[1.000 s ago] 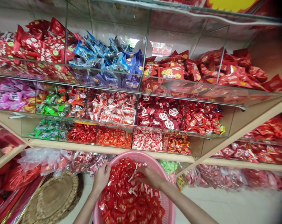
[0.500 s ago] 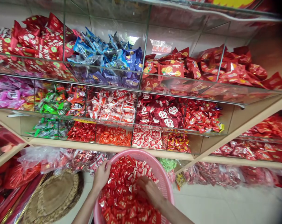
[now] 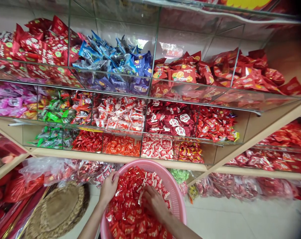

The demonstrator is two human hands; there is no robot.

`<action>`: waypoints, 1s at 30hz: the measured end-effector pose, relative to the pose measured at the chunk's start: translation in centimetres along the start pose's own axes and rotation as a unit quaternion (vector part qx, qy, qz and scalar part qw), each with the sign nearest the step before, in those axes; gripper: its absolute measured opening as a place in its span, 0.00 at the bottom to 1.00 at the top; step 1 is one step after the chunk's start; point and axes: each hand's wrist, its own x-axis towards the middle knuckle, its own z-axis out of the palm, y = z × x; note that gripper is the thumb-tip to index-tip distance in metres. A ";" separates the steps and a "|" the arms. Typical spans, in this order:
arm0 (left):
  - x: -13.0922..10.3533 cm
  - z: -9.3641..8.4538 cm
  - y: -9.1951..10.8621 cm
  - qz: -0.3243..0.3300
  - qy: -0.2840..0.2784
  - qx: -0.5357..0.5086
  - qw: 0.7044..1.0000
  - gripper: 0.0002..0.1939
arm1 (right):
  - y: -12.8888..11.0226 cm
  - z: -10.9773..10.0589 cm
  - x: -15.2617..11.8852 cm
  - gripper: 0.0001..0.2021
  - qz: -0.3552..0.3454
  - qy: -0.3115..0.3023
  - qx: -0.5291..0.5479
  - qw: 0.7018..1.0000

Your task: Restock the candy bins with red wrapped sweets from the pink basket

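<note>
- The pink basket (image 3: 175, 189) sits at six o'clock in the view, below the wooden shelf edge (image 3: 90, 155); what supports it is out of sight.
- The left hand (image 3: 109, 188) is at the basket's ten o'clock, its grip closed over the rim.
- The right hand (image 3: 152, 200) dips among the sweets just off the basket's centre, towards one o'clock; its fingers are partly curled and their tips hidden, so one cannot tell whether this grip has hold of anything.
- Red-wrapped sweets (image 3: 128, 215) spread from eleven round to six o'clock; red-and-white sweets (image 3: 156, 181) gather around one o'clock.
- Each sweet is probably light, with a slick, crinkly wrapper that slides easily; pinching the body seems surer than a loose end.
- The basket looks like slightly flexible plastic, likely weighty when this full; opposite rim points, nine and three o'clock, should suit lifting.
</note>
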 end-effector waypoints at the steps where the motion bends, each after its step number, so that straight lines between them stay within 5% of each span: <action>1: 0.0 0.0 0.0 -0.001 -0.001 -0.001 1.000 0.20 | 0.0 -0.3 0.0 0.10 0.004 0.006 0.018 1.000; 7: 0.0 0.0 -0.1 -0.005 -0.005 0.000 1.000 0.20 | 0.7 -2.5 0.8 0.05 0.093 0.069 0.107 0.987; 15: -0.1 -0.1 0.2 -0.001 -0.005 -0.006 1.000 0.19 | 1.4 -0.7 1.6 0.09 0.112 0.053 0.165 0.978; 23: -0.1 -0.1 0.1 0.009 0.000 -0.011 1.000 0.18 | -0.3 0.0 3.0 0.07 0.136 0.031 0.033 0.990; 30: 0.1 0.0 -0.1 0.008 -0.003 -0.005 1.000 0.19 | 0.6 -1.4 3.9 0.06 0.095 0.104 -0.023 0.990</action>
